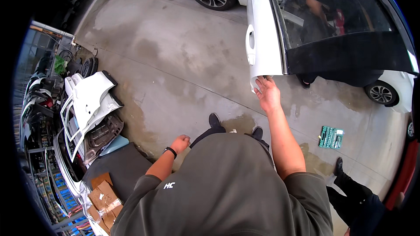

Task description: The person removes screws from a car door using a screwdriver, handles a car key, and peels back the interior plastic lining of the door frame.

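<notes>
A white car door (267, 30) with a dark window and a white handle (250, 46) reaches toward me in the upper right. My right hand (269, 95) is at its near edge, palm turned up, with fingers curled against the edge; the door hides some fingertips. My left hand (180, 143), a dark band on its wrist, hangs by my side with its fingers loosely curled in. Nothing shows in it. Behind the door glass (337, 8), a person bends forward, partly hidden by reflections and the dark lower part of the window.
A green case of tools (331, 137) lies open on the concrete floor at right, near another person's dark-trousered leg (348, 186). Removed white door panels (89, 100), a cardboard box (105, 203) and other car parts are stacked at left. White cars stand ahead and at right.
</notes>
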The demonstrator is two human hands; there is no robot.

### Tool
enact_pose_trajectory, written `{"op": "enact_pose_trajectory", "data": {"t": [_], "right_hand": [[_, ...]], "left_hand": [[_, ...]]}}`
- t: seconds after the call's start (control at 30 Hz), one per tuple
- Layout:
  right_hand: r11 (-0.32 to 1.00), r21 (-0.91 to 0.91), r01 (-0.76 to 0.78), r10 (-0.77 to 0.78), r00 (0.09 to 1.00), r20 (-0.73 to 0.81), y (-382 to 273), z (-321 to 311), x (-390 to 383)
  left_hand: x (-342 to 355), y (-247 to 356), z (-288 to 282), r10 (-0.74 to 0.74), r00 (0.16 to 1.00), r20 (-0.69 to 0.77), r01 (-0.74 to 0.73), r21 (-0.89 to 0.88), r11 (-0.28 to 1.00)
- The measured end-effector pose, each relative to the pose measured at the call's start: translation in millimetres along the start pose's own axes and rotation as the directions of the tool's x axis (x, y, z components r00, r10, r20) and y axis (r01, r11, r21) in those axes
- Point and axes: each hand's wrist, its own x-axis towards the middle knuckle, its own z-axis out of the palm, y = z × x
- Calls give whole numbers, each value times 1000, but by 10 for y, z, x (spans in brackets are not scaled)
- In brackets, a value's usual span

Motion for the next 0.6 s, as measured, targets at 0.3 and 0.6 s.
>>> {"op": "enact_pose_trajectory", "data": {"t": [0.3, 0.6], "right_hand": [[994, 105, 21, -25, 999, 38, 77, -6, -1], [983, 181, 28, -39, 997, 60, 57, -77, -28]], "left_hand": [[-302, 709, -25, 21, 1000, 22, -23, 105, 994], [-93, 794, -122, 26, 999, 21, -28, 107, 994]]}}
